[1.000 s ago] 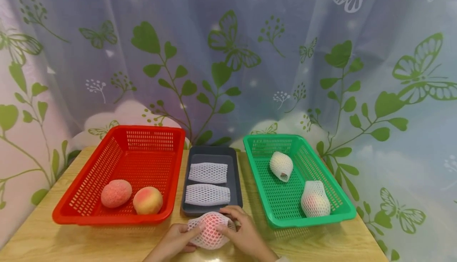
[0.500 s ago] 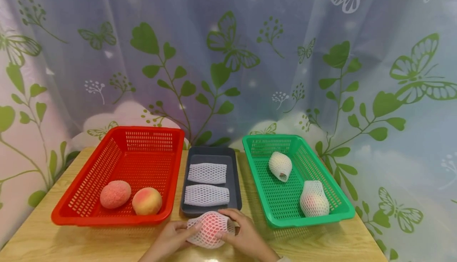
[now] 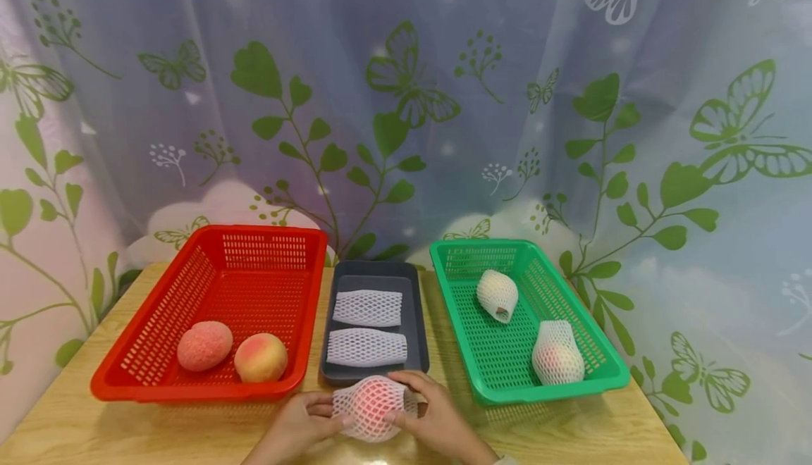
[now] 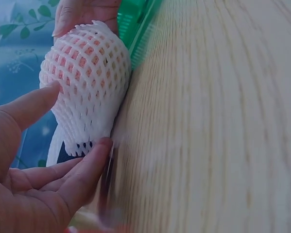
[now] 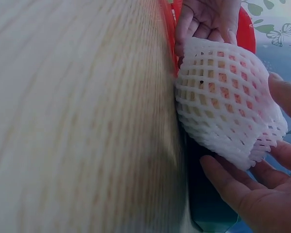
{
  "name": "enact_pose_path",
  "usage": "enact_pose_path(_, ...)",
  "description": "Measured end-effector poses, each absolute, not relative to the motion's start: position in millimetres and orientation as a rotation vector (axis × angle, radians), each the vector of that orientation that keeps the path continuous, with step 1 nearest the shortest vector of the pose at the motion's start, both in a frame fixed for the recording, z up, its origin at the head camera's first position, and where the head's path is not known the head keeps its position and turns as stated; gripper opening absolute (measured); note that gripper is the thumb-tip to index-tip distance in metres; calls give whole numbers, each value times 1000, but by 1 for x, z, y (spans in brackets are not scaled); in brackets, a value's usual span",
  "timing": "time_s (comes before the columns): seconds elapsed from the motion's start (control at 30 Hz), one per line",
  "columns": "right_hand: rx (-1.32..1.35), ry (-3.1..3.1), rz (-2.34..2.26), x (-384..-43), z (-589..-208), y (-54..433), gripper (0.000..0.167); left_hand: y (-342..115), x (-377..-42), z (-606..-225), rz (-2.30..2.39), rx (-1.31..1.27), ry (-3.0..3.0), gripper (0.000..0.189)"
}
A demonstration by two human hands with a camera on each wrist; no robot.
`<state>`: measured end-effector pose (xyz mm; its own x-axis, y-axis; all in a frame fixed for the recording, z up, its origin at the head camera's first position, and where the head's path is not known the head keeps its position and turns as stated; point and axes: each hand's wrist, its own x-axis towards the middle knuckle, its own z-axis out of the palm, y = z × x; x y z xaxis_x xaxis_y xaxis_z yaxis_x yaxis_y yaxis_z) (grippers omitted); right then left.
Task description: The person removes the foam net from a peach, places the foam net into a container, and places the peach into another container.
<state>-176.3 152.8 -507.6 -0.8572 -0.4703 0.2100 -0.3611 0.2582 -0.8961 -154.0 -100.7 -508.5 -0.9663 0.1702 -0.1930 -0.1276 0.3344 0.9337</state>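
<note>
A peach wrapped in a white foam net sleeve is held low over the front of the table. My left hand is at its left end, thumb on the net and fingertips at the sleeve's narrow opening. From the right, my right hand grips the wrapped peach, thumb in front and forefinger behind its upper edge. In the right wrist view the net spreads over the pink and yellow skin. Two flat foam sleeves lie in the dark grey tray just behind the hands.
At left, a red basket holds two bare peaches. The green basket at right contains two peaches in foam nets. A patterned curtain hangs behind the wooden table.
My left thumb has slid left and down along the net, and the left fingers have shifted toward its left end. My right hand keeps its grip; the peach stays nearly in place.
</note>
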Motion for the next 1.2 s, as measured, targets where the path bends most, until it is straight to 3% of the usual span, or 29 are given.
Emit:
enact_pose_path(0.73, -786, 2436, -1637, -176, -506, 156, 55, -96, -153, -503, 1707, 163, 2348, 81)
enact_pose_path(1.2, -685, 2348, -1722, -175, -509, 154, 40, -83, -152, -505, 1709, 289, 2366, 61)
